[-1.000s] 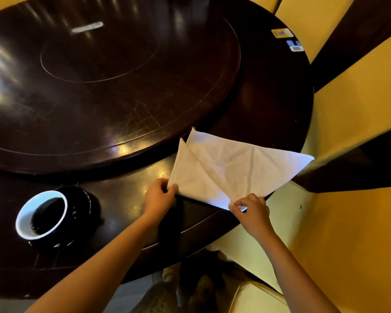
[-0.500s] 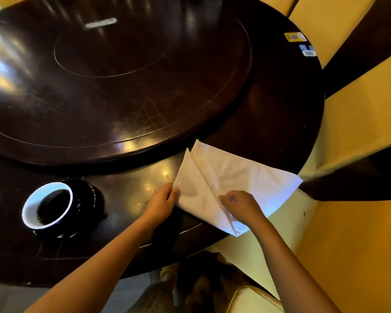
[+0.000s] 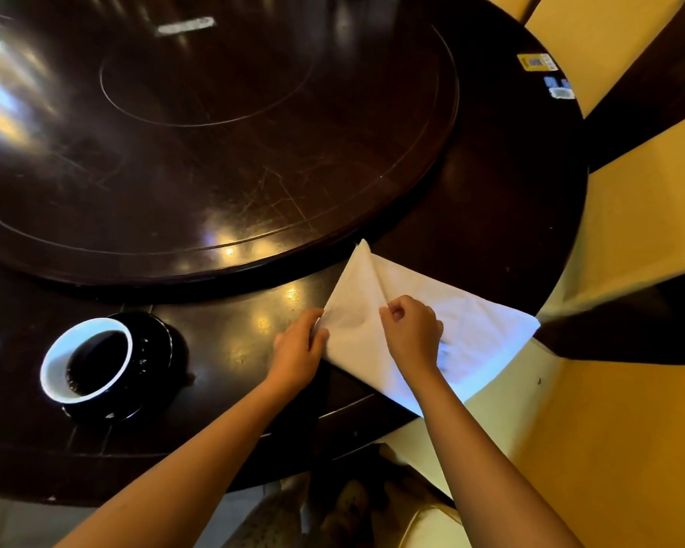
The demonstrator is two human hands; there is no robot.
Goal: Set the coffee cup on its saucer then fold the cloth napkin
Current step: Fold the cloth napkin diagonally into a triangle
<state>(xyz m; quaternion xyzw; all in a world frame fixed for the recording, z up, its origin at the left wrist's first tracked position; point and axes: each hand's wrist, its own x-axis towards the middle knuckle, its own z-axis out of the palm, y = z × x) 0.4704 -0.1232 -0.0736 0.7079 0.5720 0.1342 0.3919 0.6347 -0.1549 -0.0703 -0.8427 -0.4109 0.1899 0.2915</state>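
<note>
Dark table (image 3: 491, 215), napkin (image 3: 471, 342) corner under right hand (image 3: 412, 334)

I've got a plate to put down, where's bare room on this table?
The turntable is bare. So is the strip between saucer and left hand. It is crowded at the napkin, where both hands work; the right hand rests on it.

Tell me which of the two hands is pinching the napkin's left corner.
The left hand pinches the corner of the white napkin; the right hand sits further in, on the middle.
</note>
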